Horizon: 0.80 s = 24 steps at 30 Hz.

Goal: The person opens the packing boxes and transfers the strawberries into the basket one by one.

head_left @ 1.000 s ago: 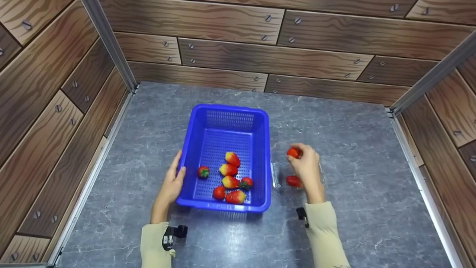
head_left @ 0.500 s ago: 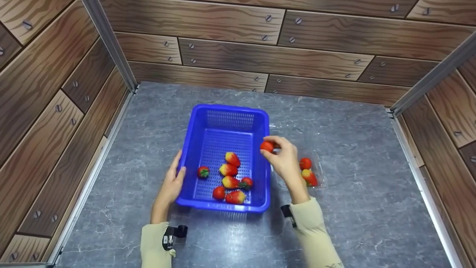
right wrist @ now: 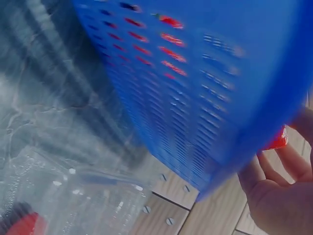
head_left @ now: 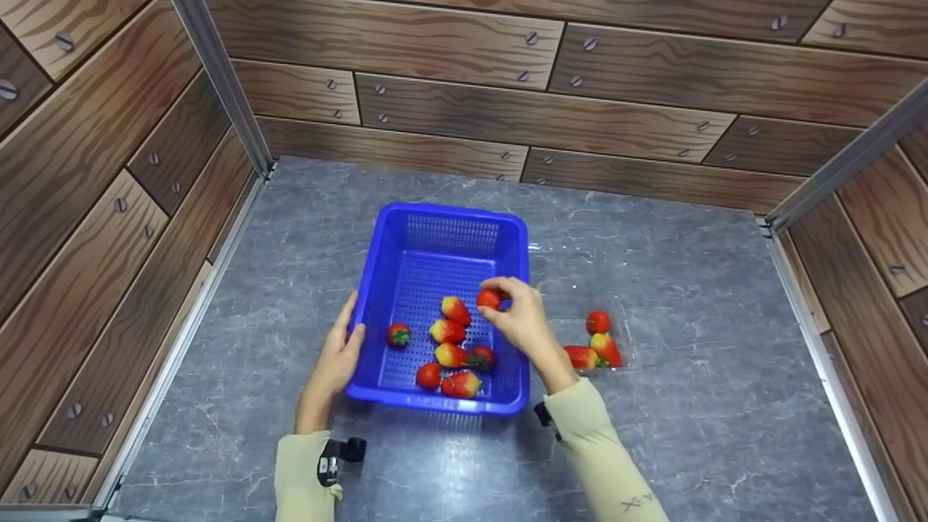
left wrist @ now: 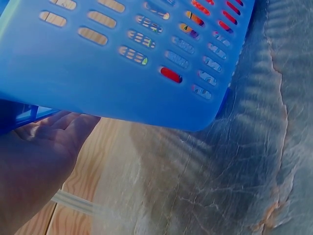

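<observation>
A blue plastic basket (head_left: 435, 270) with slotted walls stands in the middle of the head view. Several toy-like strawberries (head_left: 447, 331), some red and some red-yellow, lie in its near half. My left hand (head_left: 339, 359) holds the basket's left side, thumb at the rim and fingers outside; the left wrist view shows this hand (left wrist: 49, 147) under the rim. My right hand (head_left: 523, 319) pinches a round red strawberry (head_left: 489, 299) above the basket's right part, wrist crossing the right rim. In the right wrist view, that strawberry (right wrist: 279, 139) is mostly hidden behind the rim.
Right of the basket lies a clear plastic box (head_left: 629, 341), its open lid side reaching back. In it are a round red strawberry (head_left: 597, 322), a red-yellow one (head_left: 605, 350) and a red one (head_left: 580, 357). Wood-patterned walls (head_left: 464, 101) enclose the grey marbled tabletop (head_left: 725, 406).
My right hand has carried the red strawberry left, from over the clear box across the right rim to above the basket's inside. My left hand keeps its place on the basket.
</observation>
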Motion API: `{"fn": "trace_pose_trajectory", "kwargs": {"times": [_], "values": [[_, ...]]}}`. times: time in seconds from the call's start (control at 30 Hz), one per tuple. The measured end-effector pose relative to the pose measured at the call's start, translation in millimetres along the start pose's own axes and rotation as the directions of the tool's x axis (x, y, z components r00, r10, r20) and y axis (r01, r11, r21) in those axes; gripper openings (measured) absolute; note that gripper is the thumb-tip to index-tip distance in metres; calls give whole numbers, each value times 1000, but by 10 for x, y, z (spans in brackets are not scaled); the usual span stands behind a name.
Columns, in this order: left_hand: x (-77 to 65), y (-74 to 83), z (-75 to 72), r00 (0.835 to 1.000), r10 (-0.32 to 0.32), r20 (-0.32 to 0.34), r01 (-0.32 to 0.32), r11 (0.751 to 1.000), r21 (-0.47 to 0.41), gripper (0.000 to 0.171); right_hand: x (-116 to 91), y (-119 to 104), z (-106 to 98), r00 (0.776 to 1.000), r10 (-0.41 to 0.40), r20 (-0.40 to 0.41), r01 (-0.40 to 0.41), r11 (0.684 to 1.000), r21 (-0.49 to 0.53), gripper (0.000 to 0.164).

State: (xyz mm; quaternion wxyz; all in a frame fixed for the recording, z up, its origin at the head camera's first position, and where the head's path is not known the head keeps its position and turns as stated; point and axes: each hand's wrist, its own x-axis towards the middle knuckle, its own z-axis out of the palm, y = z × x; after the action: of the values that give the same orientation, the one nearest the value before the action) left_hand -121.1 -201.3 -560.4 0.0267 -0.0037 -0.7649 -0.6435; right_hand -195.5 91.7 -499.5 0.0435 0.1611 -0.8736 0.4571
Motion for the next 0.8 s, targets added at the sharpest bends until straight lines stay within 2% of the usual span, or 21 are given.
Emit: {"fn": "trace_pose_trajectory", "kwargs": {"times": [0.17,0.4,0.53,0.8], "values": [[4,3,2,1000,-9,2,9,1000,3,58,28,77,64,994,-58,88,64,996,-63,31],[9,-4,1,1000,1,-2,-1,1000,14,58,80,119,130,963,-74,258,123,976,-180,27],[16,-14,7,1000,7,-1,-7,1000,0,57,120,123,172,939,-74,335,161,958,-239,22],[18,-28,-11,1000,-7,11,6,1000,5,57,193,136,233,872,-87,482,260,916,-305,25]]}}
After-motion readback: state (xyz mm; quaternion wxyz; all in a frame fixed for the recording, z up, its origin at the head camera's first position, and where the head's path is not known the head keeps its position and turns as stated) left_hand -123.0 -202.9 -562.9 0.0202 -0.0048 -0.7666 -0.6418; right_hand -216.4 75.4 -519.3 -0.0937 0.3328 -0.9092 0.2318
